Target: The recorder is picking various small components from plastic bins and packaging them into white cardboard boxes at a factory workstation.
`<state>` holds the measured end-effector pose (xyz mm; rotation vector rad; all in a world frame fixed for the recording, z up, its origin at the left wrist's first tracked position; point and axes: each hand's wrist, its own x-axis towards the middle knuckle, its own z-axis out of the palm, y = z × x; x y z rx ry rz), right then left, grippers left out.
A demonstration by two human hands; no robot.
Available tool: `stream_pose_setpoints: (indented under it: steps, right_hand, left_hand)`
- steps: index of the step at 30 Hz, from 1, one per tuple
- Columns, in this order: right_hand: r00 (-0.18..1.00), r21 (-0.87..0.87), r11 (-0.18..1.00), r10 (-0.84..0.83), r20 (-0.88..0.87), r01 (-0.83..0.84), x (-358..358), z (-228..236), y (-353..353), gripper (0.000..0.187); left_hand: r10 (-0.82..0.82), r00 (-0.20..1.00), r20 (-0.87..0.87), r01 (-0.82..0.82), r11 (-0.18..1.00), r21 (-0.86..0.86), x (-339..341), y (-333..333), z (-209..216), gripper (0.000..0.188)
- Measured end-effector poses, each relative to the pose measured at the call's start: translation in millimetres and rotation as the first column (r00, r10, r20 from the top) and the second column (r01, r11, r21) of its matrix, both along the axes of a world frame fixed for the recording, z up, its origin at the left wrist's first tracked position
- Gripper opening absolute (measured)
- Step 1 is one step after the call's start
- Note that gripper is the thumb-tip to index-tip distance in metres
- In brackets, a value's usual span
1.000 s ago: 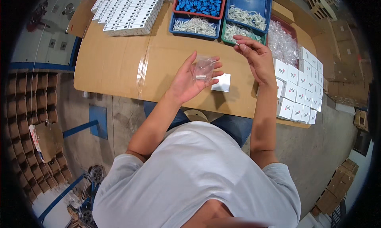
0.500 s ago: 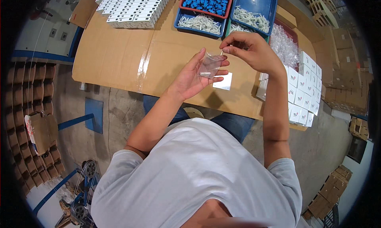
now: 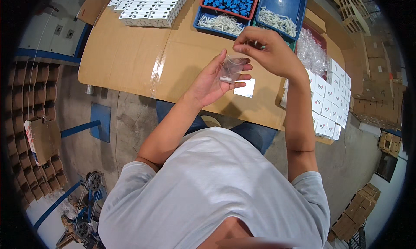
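A small clear plastic bag (image 3: 235, 65) rests in my left hand (image 3: 207, 85), held between the thumb and the spread fingers. Low inside the bag lies a short white piece (image 3: 225, 79). Just above the bag's top edge is my right hand (image 3: 273, 52), its thumb and forefinger pinched together. Whatever the pinch holds, if anything, is too small to make out. On the cardboard tabletop (image 3: 121, 60), beyond my left fingertips, lies a flat white square box or card (image 3: 245, 89).
At the back, a red tray (image 3: 226, 12) of blue parts overlaps a blue tray (image 3: 216, 31) of white pieces. Another blue tray (image 3: 286, 5) holds similar pieces. Clear bags (image 3: 310, 52) pile at right, beside stacked white boxes (image 3: 328, 97). More white boxes (image 3: 149, 8) stand back left.
My right hand has moved slightly left and up over the bag. The thin piece visible at its fingertips before no longer shows. My left hand still holds the bag, nearly unmoved.
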<state>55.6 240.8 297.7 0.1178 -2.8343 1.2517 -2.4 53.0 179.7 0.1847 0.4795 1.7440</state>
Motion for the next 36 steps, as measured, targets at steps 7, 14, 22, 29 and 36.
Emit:
stream_pose_setpoints:
  steps: [7,14,22,29,36]
  right_hand:
    - [0.977,-0.200,0.976,0.122,0.177,-0.086,0.8,-15.3,-4.5,0.041]
    - [0.897,-0.205,0.964,0.237,0.374,-0.169,-3.8,-44.0,-2.6,0.066]
    - [0.885,-0.383,0.921,0.233,0.404,-0.068,11.0,-45.7,-9.2,0.058]
    - [0.996,-0.452,0.892,0.053,0.075,-0.013,25.7,-78.6,27.7,0.044]
    - [0.855,-0.149,0.843,-0.505,0.113,0.517,25.3,-170.0,136.8,0.029]
  left_hand:
    - [0.017,1.000,0.015,-0.017,1.000,-0.018,3.5,0.1,-1.5,0.061]
    - [0.011,1.000,-0.003,-0.011,1.000,-0.009,4.0,-0.5,-12.6,0.055]
    - [0.000,0.998,0.066,0.003,0.999,-0.054,3.6,-0.6,-25.6,0.050]
    - [-0.120,0.978,0.172,0.122,0.993,0.003,5.6,-2.9,-23.4,0.064]
    - [-0.113,0.990,0.087,0.124,0.982,-0.142,13.1,-12.5,-36.8,0.066]
